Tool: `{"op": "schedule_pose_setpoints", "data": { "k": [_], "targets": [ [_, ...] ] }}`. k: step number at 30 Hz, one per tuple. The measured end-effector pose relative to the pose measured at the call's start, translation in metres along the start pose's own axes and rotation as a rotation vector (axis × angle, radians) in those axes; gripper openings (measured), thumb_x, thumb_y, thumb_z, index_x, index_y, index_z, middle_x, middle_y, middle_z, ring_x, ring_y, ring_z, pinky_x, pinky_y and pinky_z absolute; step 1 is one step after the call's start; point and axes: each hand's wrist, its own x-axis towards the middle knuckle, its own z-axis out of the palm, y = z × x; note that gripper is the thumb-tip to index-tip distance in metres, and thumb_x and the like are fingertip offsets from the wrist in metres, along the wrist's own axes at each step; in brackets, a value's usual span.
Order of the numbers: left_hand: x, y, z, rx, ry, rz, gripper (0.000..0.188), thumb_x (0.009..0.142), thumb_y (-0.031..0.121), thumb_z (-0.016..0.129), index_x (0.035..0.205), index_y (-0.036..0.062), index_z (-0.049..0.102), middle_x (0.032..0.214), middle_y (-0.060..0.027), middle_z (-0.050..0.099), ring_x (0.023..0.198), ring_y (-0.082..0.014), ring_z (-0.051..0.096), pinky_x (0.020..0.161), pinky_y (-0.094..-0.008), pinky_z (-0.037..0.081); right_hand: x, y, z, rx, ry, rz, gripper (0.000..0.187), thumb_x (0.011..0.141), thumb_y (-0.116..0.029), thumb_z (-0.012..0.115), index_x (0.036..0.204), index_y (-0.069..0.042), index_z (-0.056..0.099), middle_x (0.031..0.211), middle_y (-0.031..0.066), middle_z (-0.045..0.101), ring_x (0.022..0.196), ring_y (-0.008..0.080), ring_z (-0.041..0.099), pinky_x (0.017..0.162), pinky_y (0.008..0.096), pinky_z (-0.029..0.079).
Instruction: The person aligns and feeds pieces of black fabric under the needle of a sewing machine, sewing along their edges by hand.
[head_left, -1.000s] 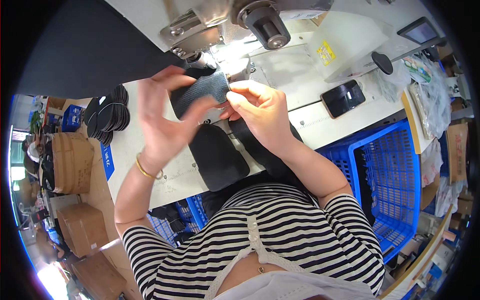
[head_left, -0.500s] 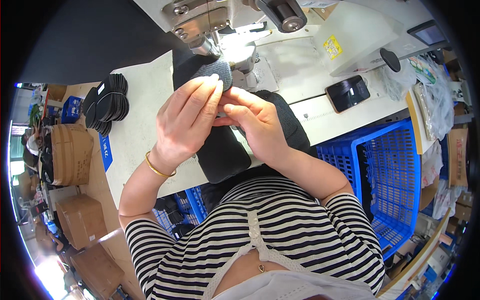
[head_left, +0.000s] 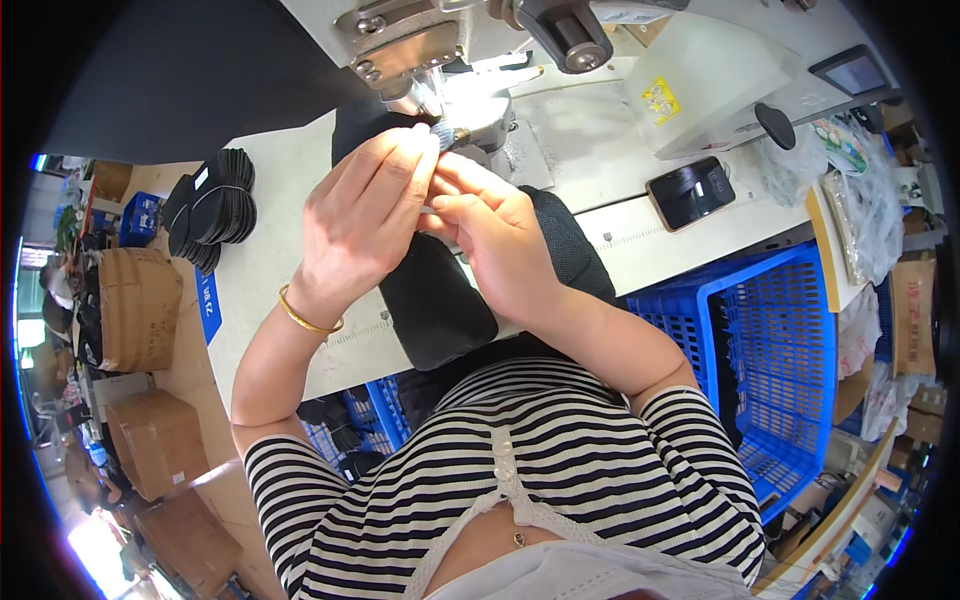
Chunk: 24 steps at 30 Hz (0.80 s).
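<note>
My left hand (head_left: 365, 215) and my right hand (head_left: 490, 235) meet just under the head of a sewing machine (head_left: 440, 50), fingertips pinched together on a small black fabric piece (head_left: 440, 135) held at the lit needle area. The piece is mostly hidden behind my left fingers. A gold bangle sits on my left wrist. Below my hands lie larger black fabric pieces (head_left: 435, 300) on the white table (head_left: 270, 260), one trailing toward my lap.
A stack of black oval pieces (head_left: 210, 210) lies at the table's left. A black phone (head_left: 690, 192) rests at the right. A blue plastic crate (head_left: 775, 340) stands at my right, another under the table. Cardboard boxes (head_left: 140, 310) stand at the left.
Both hands have moved up with the black piece, from in front of the machine to right under the needle area. My fingers have closed tighter around it.
</note>
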Motion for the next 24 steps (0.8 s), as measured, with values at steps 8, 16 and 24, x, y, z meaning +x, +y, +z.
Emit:
{"op": "schedule_pose_setpoints", "data": {
  "k": [8, 16, 24],
  "targets": [
    [0.008, 0.003, 0.008, 0.006, 0.01, -0.083, 0.029, 0.06, 0.006, 0.065, 0.088, -0.0024, 0.066, 0.093, -0.0101, 0.065, 0.091, -0.0241, 0.067, 0.074, -0.0323, 0.058, 0.008, -0.001, 0.003, 0.023, 0.043, -0.018, 0.045, 0.092, 0.003, 0.045, 0.137, 0.005, 0.048, 0.132, 0.0106, 0.057, 0.117, 0.0141, 0.057, 0.095, 0.0288, 0.049],
    [0.006, 0.005, 0.018, 0.043, 0.05, -0.13, 0.023, 0.061, 0.006, 0.065, 0.084, -0.0004, 0.064, 0.093, -0.0087, 0.065, 0.086, -0.0225, 0.065, 0.066, -0.0321, 0.056, 0.006, -0.006, 0.009, 0.015, 0.059, 0.005, 0.048, 0.091, 0.006, 0.041, 0.138, 0.007, 0.047, 0.133, 0.0098, 0.057, 0.113, 0.0118, 0.058, 0.095, 0.0269, 0.047],
    [0.006, 0.008, 0.015, -0.039, 0.015, -0.241, 0.028, 0.069, -0.007, 0.067, 0.097, -0.0038, 0.066, 0.094, -0.0126, 0.067, 0.084, -0.0272, 0.067, 0.072, -0.0329, 0.056, 0.004, -0.004, 0.007, 0.028, 0.046, -0.016, 0.046, 0.093, 0.004, 0.044, 0.139, 0.007, 0.045, 0.133, 0.0104, 0.056, 0.115, 0.0128, 0.058, 0.095, 0.0269, 0.048]
  ]
}}
